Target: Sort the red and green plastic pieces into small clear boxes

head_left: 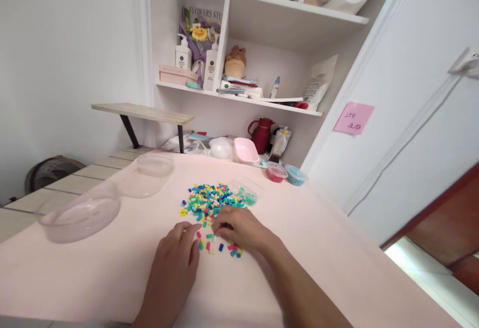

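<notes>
A heap of small coloured beads (209, 201), blue, yellow, green, pink and white, lies in the middle of the pale pink table (299, 248). A few stray beads (224, 248) lie nearer me. My right hand (239, 228) rests at the near edge of the heap, fingertips curled and pinched down among the beads; what they hold is too small to see. My left hand (175, 263) lies palm down just left of the strays, fingers together and pointing at the heap. A small clear dish (247, 191) with some green beads touches the heap's right side.
Two clear plastic bowls stand at the left, one near (80, 216) and one farther back (155, 163). Small tubs of red beads (276, 171) and blue beads (295, 175) sit at the back right, beside a pink bowl (245, 149) and a red jug (262, 133). Shelves rise behind.
</notes>
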Available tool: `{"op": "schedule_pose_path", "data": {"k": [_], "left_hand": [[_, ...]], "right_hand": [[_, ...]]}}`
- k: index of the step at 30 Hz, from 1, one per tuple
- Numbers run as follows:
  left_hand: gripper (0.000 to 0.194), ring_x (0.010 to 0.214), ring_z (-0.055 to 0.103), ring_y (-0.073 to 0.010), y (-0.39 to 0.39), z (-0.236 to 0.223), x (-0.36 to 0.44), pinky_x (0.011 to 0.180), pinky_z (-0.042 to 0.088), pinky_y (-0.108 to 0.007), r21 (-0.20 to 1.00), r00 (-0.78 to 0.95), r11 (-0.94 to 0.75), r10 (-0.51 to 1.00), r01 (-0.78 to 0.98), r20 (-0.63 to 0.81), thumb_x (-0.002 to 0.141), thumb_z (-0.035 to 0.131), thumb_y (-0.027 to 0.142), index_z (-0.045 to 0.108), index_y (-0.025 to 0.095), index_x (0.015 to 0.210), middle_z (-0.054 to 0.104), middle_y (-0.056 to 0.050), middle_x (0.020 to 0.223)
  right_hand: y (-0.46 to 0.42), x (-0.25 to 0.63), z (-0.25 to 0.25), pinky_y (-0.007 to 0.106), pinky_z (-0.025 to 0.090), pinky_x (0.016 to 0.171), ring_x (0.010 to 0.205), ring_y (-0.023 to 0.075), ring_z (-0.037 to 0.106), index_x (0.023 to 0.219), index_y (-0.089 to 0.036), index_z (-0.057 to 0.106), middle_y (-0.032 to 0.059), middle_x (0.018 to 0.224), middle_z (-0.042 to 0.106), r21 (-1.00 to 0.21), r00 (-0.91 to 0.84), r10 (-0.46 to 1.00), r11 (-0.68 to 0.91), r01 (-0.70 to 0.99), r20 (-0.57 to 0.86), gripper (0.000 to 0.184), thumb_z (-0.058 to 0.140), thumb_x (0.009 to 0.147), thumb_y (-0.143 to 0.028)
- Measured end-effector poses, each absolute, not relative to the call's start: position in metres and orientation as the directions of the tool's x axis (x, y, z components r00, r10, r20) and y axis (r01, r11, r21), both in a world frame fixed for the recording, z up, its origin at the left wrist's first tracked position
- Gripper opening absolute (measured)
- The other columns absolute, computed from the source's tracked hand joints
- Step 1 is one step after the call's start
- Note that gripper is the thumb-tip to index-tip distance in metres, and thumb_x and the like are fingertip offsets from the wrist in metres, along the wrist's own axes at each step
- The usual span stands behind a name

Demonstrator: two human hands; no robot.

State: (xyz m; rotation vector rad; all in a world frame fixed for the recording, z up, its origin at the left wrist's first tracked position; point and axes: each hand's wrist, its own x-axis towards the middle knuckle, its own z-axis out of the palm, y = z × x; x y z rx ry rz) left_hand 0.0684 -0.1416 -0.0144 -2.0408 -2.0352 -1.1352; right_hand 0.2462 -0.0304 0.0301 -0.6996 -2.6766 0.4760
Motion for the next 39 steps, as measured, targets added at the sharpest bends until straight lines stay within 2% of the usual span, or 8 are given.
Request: {"op": "schedule_pose_path", "data": {"k": [9,16,19,23,26,30,34,39], "left_hand": [[0.035,0.099,0.062,-0.0227,-0.143,-0.013,0.070,0.087,0.048,-0.042,0.443,-0.124,-0.127,0.860,0.887,0.495,0.089,0.041,0.020,0.063,0.024,0.116,0.064,-0.006,0.107],[0.034,0.098,0.062,-0.0223,-0.143,-0.014,0.071,0.087,0.047,-0.042,0.408,-0.103,-0.127,0.862,0.904,0.497,0.087,0.043,0.018,0.064,0.024,0.113,0.065,-0.006,0.106],[0.034,0.098,0.062,-0.0218,-0.143,-0.016,0.069,0.088,0.046,-0.042,0.392,-0.097,-0.136,0.849,0.910,0.520,0.087,0.043,0.018,0.064,0.025,0.113,0.066,-0.005,0.105],[0.032,0.099,0.063,-0.0219,-0.141,-0.020,0.066,0.088,0.046,-0.041,0.390,-0.099,-0.172,0.805,0.905,0.585,0.087,0.043,0.022,0.064,0.025,0.112,0.067,-0.005,0.105],[0.027,0.091,0.064,-0.0203,-0.142,-0.018,0.063,0.084,0.047,-0.039,0.441,-0.133,-0.185,0.791,0.878,0.597,0.085,0.041,0.021,0.065,0.025,0.098,0.067,-0.003,0.097],[0.025,0.080,0.064,-0.0182,-0.143,-0.015,0.060,0.076,0.049,-0.036,0.551,-0.230,-0.156,0.793,0.820,0.565,0.080,0.038,0.016,0.061,0.025,0.078,0.063,-0.001,0.085],[0.025,0.078,0.063,-0.0176,-0.141,-0.016,0.057,0.074,0.051,-0.036,0.606,-0.243,-0.141,0.827,0.783,0.506,0.076,0.038,0.015,0.060,0.025,0.069,0.061,-0.002,0.084],[0.032,0.096,0.065,-0.0210,-0.137,-0.018,0.056,0.087,0.049,-0.041,0.584,-0.252,-0.070,0.856,0.808,0.451,0.073,0.039,0.012,0.067,0.025,0.068,0.063,-0.004,0.103]], "right_hand": [[-0.028,0.244,0.025,0.022,0.043,0.076,0.087,0.0138,0.061,0.097,-0.025,0.072,0.0017,0.093,0.067,-0.412,-0.757,0.538,0.826,0.384,0.372,0.014,0.065,0.086,-0.029],[-0.036,0.232,0.021,0.022,0.042,0.070,0.084,0.0138,0.062,0.086,-0.025,0.074,0.0003,0.089,0.069,-0.315,-0.810,0.496,0.859,0.404,0.314,0.016,0.061,0.082,-0.016],[-0.034,0.234,0.023,0.022,0.043,0.070,0.081,0.0140,0.062,0.085,-0.024,0.074,0.0006,0.086,0.069,-0.370,-0.764,0.542,0.830,0.418,0.352,0.014,0.064,0.080,-0.016],[-0.019,0.251,0.031,0.024,0.045,0.071,0.076,0.0141,0.061,0.082,-0.022,0.073,0.0018,0.081,0.068,-0.517,-0.606,0.631,0.765,0.384,0.485,0.008,0.065,0.082,-0.021],[0.000,0.272,0.036,0.026,0.046,0.066,0.069,0.0148,0.058,0.082,-0.021,0.073,0.0032,0.079,0.068,-0.597,-0.331,0.716,0.696,0.399,0.614,0.012,0.064,0.082,-0.028],[0.022,0.297,0.037,0.028,0.046,0.062,0.064,0.0156,0.056,0.082,-0.019,0.073,0.0042,0.078,0.068,-0.683,0.001,0.760,0.583,0.441,0.650,0.022,0.061,0.082,-0.039],[0.033,0.307,0.031,0.029,0.046,0.061,0.060,0.0149,0.055,0.094,-0.020,0.073,0.0026,0.075,0.065,-0.676,0.050,0.784,0.499,0.542,0.619,0.028,0.061,0.081,-0.041],[0.028,0.301,0.028,0.028,0.048,0.060,0.056,0.0130,0.054,0.124,-0.021,0.061,0.0013,0.081,0.063,-0.670,-0.011,0.789,0.529,0.520,0.615,0.044,0.057,0.084,-0.040]]}}
